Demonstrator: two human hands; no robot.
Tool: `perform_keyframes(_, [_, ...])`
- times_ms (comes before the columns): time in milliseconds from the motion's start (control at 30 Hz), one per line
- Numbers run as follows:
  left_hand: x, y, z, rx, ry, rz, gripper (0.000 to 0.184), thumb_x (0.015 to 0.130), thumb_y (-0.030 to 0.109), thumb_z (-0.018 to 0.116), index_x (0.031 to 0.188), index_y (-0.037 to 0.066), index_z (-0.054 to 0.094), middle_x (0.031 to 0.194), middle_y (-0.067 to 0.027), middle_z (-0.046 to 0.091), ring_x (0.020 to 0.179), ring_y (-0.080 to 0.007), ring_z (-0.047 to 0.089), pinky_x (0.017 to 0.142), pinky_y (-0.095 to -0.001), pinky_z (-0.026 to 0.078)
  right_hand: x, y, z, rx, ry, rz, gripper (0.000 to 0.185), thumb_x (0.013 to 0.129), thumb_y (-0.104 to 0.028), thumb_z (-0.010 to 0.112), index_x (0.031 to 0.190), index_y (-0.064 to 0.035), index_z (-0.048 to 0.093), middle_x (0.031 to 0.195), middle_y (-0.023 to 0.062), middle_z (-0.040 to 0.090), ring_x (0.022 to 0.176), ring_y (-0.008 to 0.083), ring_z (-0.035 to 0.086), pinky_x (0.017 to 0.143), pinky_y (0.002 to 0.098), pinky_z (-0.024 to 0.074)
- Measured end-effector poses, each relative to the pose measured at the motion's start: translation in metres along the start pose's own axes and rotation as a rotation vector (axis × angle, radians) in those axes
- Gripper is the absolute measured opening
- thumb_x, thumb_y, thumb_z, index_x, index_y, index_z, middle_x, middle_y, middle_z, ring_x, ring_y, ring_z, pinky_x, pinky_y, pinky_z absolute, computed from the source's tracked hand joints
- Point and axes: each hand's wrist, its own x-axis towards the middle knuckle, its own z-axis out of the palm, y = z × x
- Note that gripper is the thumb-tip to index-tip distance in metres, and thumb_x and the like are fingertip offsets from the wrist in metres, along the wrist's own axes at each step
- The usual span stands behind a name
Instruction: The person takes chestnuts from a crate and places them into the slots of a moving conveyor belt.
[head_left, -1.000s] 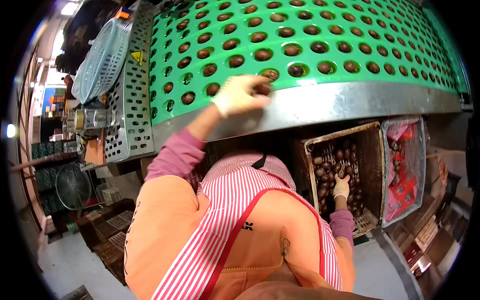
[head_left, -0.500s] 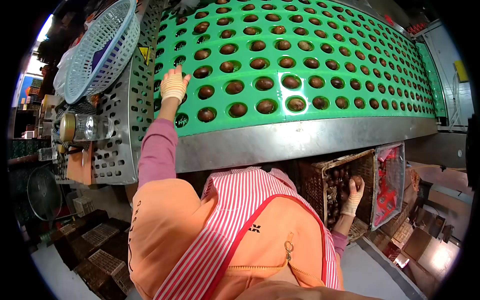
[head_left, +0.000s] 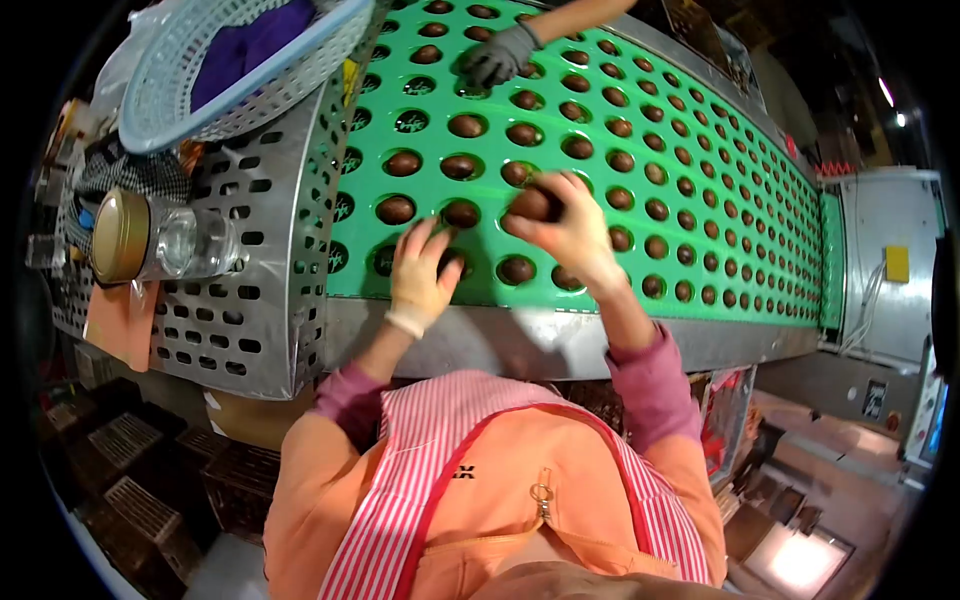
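Note:
A green conveyor plate (head_left: 490, 292) with rows of oval cups lies before me, most cups holding a dark brown egg. My right hand (head_left: 578, 232) is closed around one brown egg (head_left: 533, 204), held over the cups in the nearer rows. Beside it, my left hand (head_left: 420, 285) rests low over the front cups with its fingers apart. Its fingertips are close to an egg (head_left: 461, 214) in a cup, and another egg partly shows by the thumb. Whether the left fingers touch either egg I cannot tell. Several cups along the left edge show bare dark bottoms.
At the far side a co-worker's grey-gloved hand (head_left: 500, 56) reaches over the cups. To the left, a perforated metal guard (head_left: 262, 245) carries a light blue basket (head_left: 150, 120) with purple cloth and a gold-lidded jar (head_left: 122, 236). A metal rail (head_left: 480, 340) borders the front.
My right hand has come up from the crate of eggs to above the plate with an egg in it. My left hand has moved nearer and to the right. The gloved hand has come further in.

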Motion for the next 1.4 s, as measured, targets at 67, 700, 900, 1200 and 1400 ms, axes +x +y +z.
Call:
perform_keyframes(67, [-0.028, 0.0, -0.02, 0.014, 0.019, -0.04, 0.039, 0.082, 0.021, 0.068, 0.119, 0.007, 0.063, 0.135, -0.0146, 0.049, 0.125, -0.0385, 0.044, 0.105, -0.0467, 0.038, 0.06, 0.002, 0.05, -0.094, -0.096, -0.112, 0.056, 0.063, -0.03, 0.084, 0.112, -0.0125, 0.065, 0.114, 0.0206, 0.054, 0.1, 0.0362, 0.059, 0.085, 0.043, 0.0518])
perform_keyframes(700, [-0.079, -0.034, -0.057, 0.023, 0.121, -0.09, 0.028, 0.077, 0.014, 0.067, 0.104, 0.005, 0.065, 0.124, -0.0164, 0.052, 0.113, -0.0397, 0.052, 0.096, -0.0484, 0.046, 0.192, 0.011, 0.165, -0.381, -0.305, -0.394, 0.045, 0.073, -0.01, 0.07, 0.117, -0.0125, 0.058, 0.118, 0.0188, 0.052, 0.102, 0.0397, 0.057, 0.085, 0.0461, 0.0518])
perform_keyframes(900, [-0.085, -0.036, -0.056, 0.014, 0.225, -0.038, 0.028, 0.09, 0.024, 0.061, 0.11, 0.005, 0.064, 0.127, -0.0167, 0.052, 0.114, -0.038, 0.051, 0.096, -0.0476, 0.045, 0.028, 0.01, 0.185, -0.005, -0.546, -0.868, 0.044, 0.071, -0.014, 0.074, 0.113, -0.0119, 0.06, 0.119, 0.0132, 0.053, 0.112, 0.0333, 0.053, 0.089, 0.0429, 0.0496])
perform_keyframes(1200, [-0.045, -0.011, -0.041, -0.086, 0.194, 0.05, 0.028, 0.096, 0.023, 0.053, 0.114, 0.005, 0.063, 0.127, -0.0148, 0.055, 0.116, -0.0357, 0.052, 0.099, -0.0466, 0.042, -0.041, 0.005, 0.135, -0.139, -0.233, -0.596, 0.051, 0.077, -0.016, 0.068, 0.125, -0.0081, 0.053, 0.133, 0.0135, 0.05, 0.128, 0.0382, 0.045, 0.102, 0.0495, 0.0409])
perform_keyframes(1400, [0.028, 0.011, 0.033, 0.026, -0.124, 0.18, 0.032, 0.089, 0.015, 0.055, 0.12, 0.011, 0.061, 0.131, -0.0138, 0.052, 0.121, -0.036, 0.048, 0.103, -0.0466, 0.04, -0.146, 0.062, 0.07, -0.112, 0.193, -0.256, 0.035, 0.074, -0.003, 0.066, 0.109, -0.0072, 0.061, 0.117, 0.016, 0.059, 0.111, 0.0384, 0.056, 0.093, 0.0459, 0.0477])
